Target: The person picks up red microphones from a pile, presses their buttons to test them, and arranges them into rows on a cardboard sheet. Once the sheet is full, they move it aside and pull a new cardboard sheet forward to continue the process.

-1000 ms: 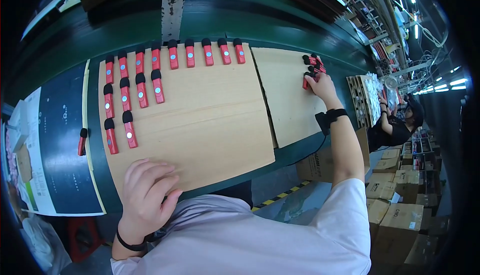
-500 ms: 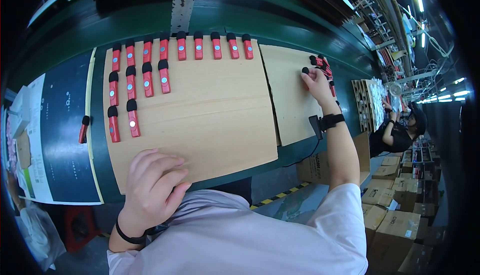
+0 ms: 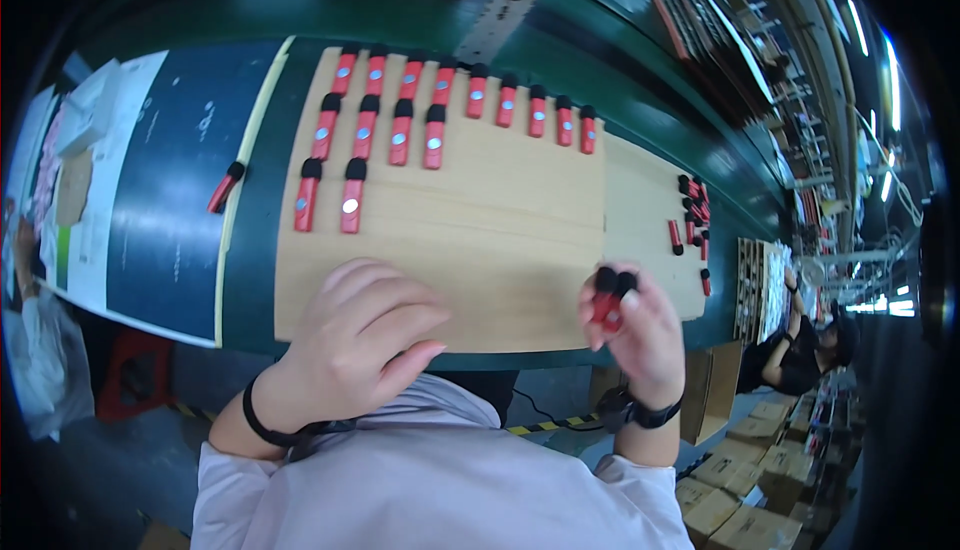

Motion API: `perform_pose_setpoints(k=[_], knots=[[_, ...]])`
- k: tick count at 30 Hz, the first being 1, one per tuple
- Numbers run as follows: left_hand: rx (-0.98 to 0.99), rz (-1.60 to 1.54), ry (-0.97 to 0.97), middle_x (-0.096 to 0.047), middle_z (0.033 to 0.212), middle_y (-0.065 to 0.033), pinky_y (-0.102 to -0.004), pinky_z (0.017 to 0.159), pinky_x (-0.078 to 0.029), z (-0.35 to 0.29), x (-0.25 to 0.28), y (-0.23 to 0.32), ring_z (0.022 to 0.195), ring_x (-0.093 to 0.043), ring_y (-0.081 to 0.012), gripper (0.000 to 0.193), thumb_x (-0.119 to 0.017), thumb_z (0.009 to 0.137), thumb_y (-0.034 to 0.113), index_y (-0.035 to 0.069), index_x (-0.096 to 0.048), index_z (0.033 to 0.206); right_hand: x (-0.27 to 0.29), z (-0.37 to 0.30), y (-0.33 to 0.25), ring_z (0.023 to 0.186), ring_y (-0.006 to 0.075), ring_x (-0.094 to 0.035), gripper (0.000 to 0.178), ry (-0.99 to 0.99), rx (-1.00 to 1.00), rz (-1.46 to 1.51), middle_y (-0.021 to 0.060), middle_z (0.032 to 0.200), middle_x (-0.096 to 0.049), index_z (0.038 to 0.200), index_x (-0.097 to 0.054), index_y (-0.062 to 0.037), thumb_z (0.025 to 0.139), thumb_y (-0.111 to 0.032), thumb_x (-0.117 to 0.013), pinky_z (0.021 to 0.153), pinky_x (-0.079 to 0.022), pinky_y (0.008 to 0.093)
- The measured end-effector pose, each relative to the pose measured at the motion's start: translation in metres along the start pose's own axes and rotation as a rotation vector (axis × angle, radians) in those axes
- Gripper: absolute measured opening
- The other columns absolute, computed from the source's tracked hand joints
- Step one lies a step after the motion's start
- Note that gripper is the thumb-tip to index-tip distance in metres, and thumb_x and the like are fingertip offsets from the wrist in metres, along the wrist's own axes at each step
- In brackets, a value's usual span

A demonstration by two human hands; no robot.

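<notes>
My right hand [image 3: 650, 340] is closed around two small red microphones [image 3: 607, 308] with black foam tops, held above the near right part of a cardboard sheet [image 3: 480, 250]. My left hand [image 3: 365, 335] hovers over the sheet's near left edge, fingers loosely bent and apart, with nothing visible in it. Rows of matching red microphones [image 3: 400, 140] lie on the sheet's far and left parts, foam ends pointing away from me. A loose cluster of red microphones [image 3: 694, 207] rests on a second cardboard sheet [image 3: 640, 200] at the right.
One red microphone [image 3: 226, 188] lies at the edge of a dark blue board [image 3: 170, 200] on the left. A pale metal post [image 3: 512, 5] stands behind the green table [image 3: 400, 10]. Another person [image 3: 795, 350] works at the far right; cardboard boxes [image 3: 750, 470] fill the lower right.
My right hand has come from the cluster back toward me, now showing two microphones. My left hand stays low by the sheet's near edge. The whole view has turned.
</notes>
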State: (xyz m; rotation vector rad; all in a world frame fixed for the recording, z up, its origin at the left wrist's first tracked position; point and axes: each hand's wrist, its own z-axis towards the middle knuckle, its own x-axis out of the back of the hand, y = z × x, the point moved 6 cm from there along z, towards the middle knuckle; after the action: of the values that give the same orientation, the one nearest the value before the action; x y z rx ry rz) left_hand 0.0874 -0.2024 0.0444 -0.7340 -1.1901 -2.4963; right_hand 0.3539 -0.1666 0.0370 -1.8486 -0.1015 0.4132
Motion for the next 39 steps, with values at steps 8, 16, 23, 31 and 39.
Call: perform_pose_setpoints(k=[8,16,23,31,39], knots=[[0.067,-0.118,0.014,-0.066,0.091,-0.0105,-0.0450,0.088,-0.046,-0.003,0.005,0.003,0.084,-0.062,-0.0299,0.037,-0.079,0.069,0.014,0.004,-0.066,0.101,-0.109,0.016,0.034,0.086,0.0190,-0.060,0.028,-0.360,-0.052,-0.402,0.0160,0.109,-0.057,0.120,-0.041,0.0017,0.097,-0.012,-0.048,0.068,-0.051,0.0282],[0.106,-0.203,0.165,-0.067,0.089,-0.0114,-0.0458,0.089,-0.048,-0.030,0.028,-0.017,0.084,-0.064,-0.0284,0.032,-0.076,0.071,0.003,0.002,-0.065,0.100,-0.091,0.039,0.040,0.085,0.0134,-0.058,0.036,-0.129,0.126,0.000,0.0122,0.106,-0.059,0.127,-0.036,-0.0009,0.094,-0.002,-0.051,0.070,-0.051,0.0259],[0.034,-0.261,0.269,-0.065,0.086,-0.0112,-0.0384,0.073,-0.048,-0.027,0.028,-0.017,0.078,-0.061,-0.0286,0.029,-0.074,0.067,-0.003,0.001,-0.065,0.094,-0.095,0.037,0.066,0.071,0.0096,-0.055,0.033,-0.327,0.011,0.274,0.0090,0.089,-0.060,0.119,-0.053,-0.0010,0.089,-0.008,-0.066,0.063,-0.043,0.0216],[0.068,-0.253,0.252,-0.064,0.086,-0.0109,-0.0404,0.078,-0.048,-0.031,0.021,-0.018,0.078,-0.061,-0.0296,0.030,-0.076,0.068,0.001,0.002,-0.065,0.096,-0.106,0.025,0.045,0.078,0.0127,-0.056,0.031,-0.045,0.274,-0.343,0.0090,0.088,-0.062,0.097,-0.061,0.0031,0.080,-0.017,-0.078,0.064,-0.042,0.0220],[0.137,-0.208,0.105,-0.066,0.089,-0.0098,-0.0480,0.099,-0.042,-0.025,0.013,-0.011,0.082,-0.064,-0.0239,0.032,-0.078,0.070,0.005,0.002,-0.066,0.099,-0.113,0.018,0.034,0.067,0.0091,-0.052,0.027,-0.098,0.545,-0.416,0.0079,0.092,-0.063,0.102,-0.064,0.0015,0.078,0.000,-0.076,0.065,-0.042,0.0234]])
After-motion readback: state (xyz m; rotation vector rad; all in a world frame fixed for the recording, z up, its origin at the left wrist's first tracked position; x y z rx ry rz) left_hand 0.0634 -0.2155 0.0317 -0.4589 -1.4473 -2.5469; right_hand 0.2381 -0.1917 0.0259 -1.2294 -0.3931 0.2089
